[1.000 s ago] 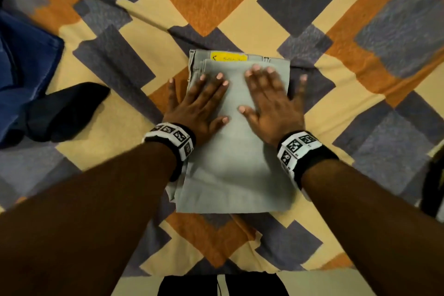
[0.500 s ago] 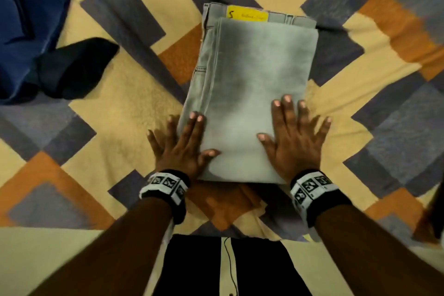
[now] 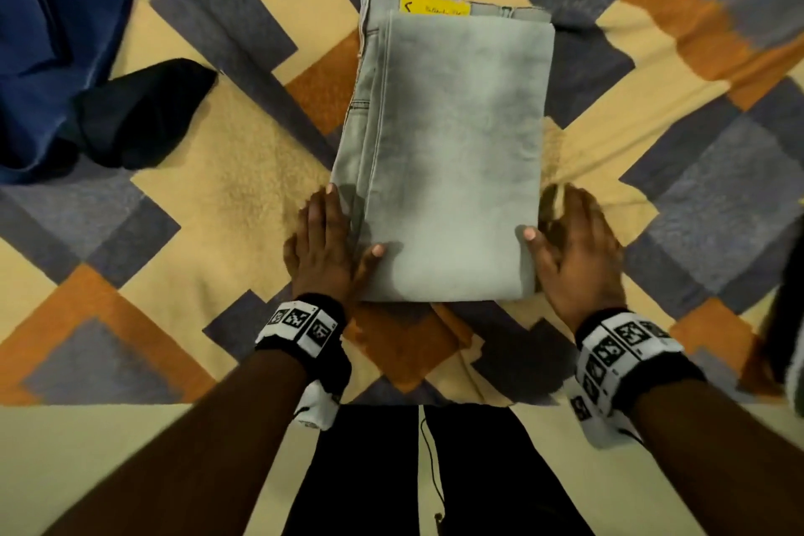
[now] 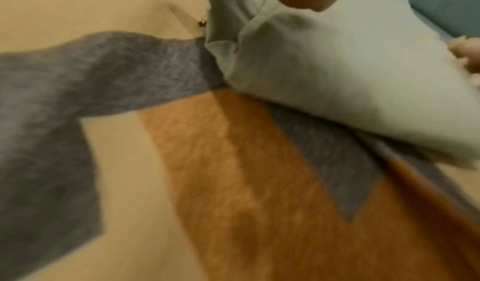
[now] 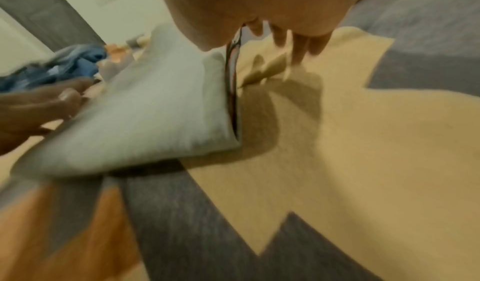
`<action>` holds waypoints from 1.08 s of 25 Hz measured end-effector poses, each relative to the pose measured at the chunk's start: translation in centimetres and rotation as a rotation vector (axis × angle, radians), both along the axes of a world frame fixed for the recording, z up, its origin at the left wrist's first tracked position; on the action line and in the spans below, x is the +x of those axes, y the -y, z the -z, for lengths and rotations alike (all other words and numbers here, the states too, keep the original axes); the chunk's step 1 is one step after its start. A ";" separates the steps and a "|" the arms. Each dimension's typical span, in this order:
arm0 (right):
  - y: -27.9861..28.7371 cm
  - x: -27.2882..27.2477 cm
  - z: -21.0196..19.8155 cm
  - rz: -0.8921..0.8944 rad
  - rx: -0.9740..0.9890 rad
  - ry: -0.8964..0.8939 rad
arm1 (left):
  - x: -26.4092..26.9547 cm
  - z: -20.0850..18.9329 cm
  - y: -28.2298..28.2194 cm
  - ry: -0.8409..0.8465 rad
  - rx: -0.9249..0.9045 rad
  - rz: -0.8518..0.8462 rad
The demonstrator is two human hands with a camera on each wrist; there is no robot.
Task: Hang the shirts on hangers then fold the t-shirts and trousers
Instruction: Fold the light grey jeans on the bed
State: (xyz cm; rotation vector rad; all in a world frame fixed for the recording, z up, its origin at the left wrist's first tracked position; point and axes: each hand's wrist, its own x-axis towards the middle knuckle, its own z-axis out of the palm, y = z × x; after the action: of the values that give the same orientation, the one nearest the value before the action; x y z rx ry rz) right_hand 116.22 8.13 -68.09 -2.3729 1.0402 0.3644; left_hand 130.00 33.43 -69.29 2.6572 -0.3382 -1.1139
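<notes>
Light grey trousers [image 3: 452,152] lie folded into a tidy rectangle on the patterned blanket [image 3: 217,187], with a yellow label [image 3: 435,7] at the far end. My left hand [image 3: 324,244] lies along the near left edge, fingers straight and thumb resting on top of the cloth. My right hand [image 3: 574,248] flanks the near right edge, its thumb on the trousers and its straight fingers down on the blanket beside them. The wrist views show the trousers' [image 4: 337,80] near corners [image 5: 155,111] from low down and blurred. Whether any fingertip is under the cloth is unclear.
A blue garment [image 3: 48,57] and a black garment [image 3: 139,113] lie at the far left of the blanket. Something dark [image 3: 789,318] sits at the right edge. My dark-clothed legs [image 3: 417,470] stand at the bed's near edge.
Both hands slid down the trousers from the far part to the near end, then off the top to the left and right edges. The view shifted toward me.
</notes>
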 end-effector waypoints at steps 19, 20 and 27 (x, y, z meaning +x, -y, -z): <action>16.9 0.2 -7.6 0.604 0.989 0.533 | -0.4 -12.5 26.0 0.048 -0.275 -0.223; 20.4 -1.2 -8.4 0.624 0.935 0.579 | -1.2 -13.2 30.1 0.062 -0.333 -0.179; 39.6 -10.5 -10.5 0.886 0.583 0.818 | -4.3 -14.3 58.4 0.150 -0.449 0.340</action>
State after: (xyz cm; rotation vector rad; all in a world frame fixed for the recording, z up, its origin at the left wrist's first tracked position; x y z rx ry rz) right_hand 105.73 -31.49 -57.63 -1.1633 1.1991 -0.5229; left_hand 125.66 -25.00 -55.00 2.3305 -0.9733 -0.7987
